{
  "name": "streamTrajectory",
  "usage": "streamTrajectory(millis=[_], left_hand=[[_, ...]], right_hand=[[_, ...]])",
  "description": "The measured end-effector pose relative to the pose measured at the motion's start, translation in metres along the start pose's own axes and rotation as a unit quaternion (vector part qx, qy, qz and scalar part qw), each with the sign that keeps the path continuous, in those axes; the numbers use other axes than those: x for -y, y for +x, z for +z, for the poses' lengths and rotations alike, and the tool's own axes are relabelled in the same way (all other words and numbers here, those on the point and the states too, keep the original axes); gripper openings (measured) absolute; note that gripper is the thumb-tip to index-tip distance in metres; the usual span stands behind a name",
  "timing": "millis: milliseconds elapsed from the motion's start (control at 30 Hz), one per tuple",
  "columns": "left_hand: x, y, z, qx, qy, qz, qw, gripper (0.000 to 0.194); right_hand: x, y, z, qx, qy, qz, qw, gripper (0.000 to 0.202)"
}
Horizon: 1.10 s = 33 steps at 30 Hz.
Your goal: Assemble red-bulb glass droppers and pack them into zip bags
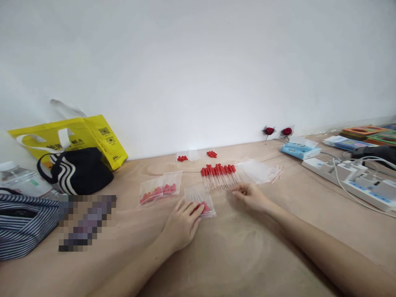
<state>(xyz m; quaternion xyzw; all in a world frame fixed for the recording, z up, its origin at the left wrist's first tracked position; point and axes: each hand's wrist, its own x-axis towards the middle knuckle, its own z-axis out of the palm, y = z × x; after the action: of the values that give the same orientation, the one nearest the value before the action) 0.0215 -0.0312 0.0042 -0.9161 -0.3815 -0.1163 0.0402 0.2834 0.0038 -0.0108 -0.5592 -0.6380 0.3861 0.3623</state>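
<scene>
Looking over the brown tabletop (229,260) now, running back to a far edge against the white wall (198,74). Hemmed in at left by the yellow bag (93,128), the black pouch (88,171) and the striped bag (24,227); at right, by the white power strip (352,185) and the blue tissue pack (298,150). Broad room to slide in front, on the near side of both hands; tighter going up the middle, among the clear plastic. And there, right in the centre: down with the left hand (182,222) on a small clear bag (194,193), fingers laid out and slightly spread over the top, red ends (206,208) showing just past the fingertips. Beyond and to the left of that, two filled bags (171,183) side by side. Across to the right hand (247,197): curled in, thumb and forefinger close together, right by the thin tips of the loose red-headed sticks (218,172). Pinching one? Cannot tell from here. Laid out in a row, red heads toward the wall, pale shafts toward the fingers. Just beyond that hand, flat clear bags (256,171); farther back, two small bags (182,158) with red contents near the wall.
</scene>
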Motion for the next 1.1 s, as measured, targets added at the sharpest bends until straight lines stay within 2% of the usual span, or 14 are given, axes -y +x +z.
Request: streamTrajectory(millis=[33, 100, 167, 267, 400, 500, 567, 633, 733, 833, 900, 1000, 1033, 1100], left_hand=[[0.007, 0.005, 0.000, -0.001, 0.017, -0.006, 1.000, 0.035], [0.022, 0.014, 0.001, -0.005, 0.045, -0.026, 0.999, 0.034], [0.034, 0.023, 0.003, -0.014, 0.064, -0.036, 0.997, 0.034], [0.049, 0.036, 0.007, -0.031, 0.083, -0.046, 0.995, 0.034], [0.060, 0.044, 0.016, -0.066, 0.124, -0.065, 0.988, 0.031], [0.059, 0.038, 0.024, -0.126, 0.122, -0.061, 0.983, 0.030], [0.055, 0.030, 0.027, -0.160, 0.092, -0.043, 0.982, 0.028], [0.049, 0.021, 0.027, -0.176, 0.043, -0.023, 0.983, 0.025], [0.041, 0.012, 0.024, -0.172, -0.029, -0.009, 0.985, 0.024], [0.037, 0.008, 0.021, -0.165, -0.090, -0.007, 0.982, 0.024], [0.034, 0.008, 0.019, -0.166, -0.139, -0.018, 0.976, 0.023], [0.022, 0.008, 0.017, -0.132, -0.267, -0.086, 0.951, 0.023], [0.015, 0.009, 0.017, -0.110, -0.333, -0.119, 0.929, 0.026], [0.002, 0.009, 0.018, -0.068, -0.487, -0.178, 0.852, 0.038]], right_hand=[[-0.005, 0.007, -0.012, -0.067, -0.065, -0.020, 0.995, 0.020], [-0.017, 0.020, -0.036, -0.186, -0.208, -0.018, 0.960, 0.022], [-0.028, 0.029, -0.054, -0.247, -0.314, -0.013, 0.917, 0.026], [-0.043, 0.039, -0.066, -0.259, -0.414, 0.028, 0.872, 0.036], [-0.054, 0.048, -0.067, -0.243, -0.454, 0.162, 0.842, 0.052], [-0.058, 0.053, -0.068, -0.227, -0.430, 0.216, 0.847, 0.055], [-0.059, 0.055, -0.069, -0.221, -0.397, 0.219, 0.863, 0.050], [-0.057, 0.055, -0.070, -0.244, -0.360, 0.202, 0.878, 0.037], [-0.048, 0.051, -0.069, -0.332, -0.272, 0.121, 0.895, 0.024], [-0.027, 0.042, -0.060, -0.377, -0.128, -0.036, 0.917, 0.021], [-0.010, 0.029, -0.046, -0.355, -0.044, -0.146, 0.922, 0.016], [0.016, 0.003, -0.014, -0.284, -0.015, -0.296, 0.912, 0.009], [0.022, -0.007, -0.002, -0.249, -0.037, -0.342, 0.906, 0.010], [0.031, -0.025, 0.022, -0.158, -0.091, -0.454, 0.872, 0.016]])
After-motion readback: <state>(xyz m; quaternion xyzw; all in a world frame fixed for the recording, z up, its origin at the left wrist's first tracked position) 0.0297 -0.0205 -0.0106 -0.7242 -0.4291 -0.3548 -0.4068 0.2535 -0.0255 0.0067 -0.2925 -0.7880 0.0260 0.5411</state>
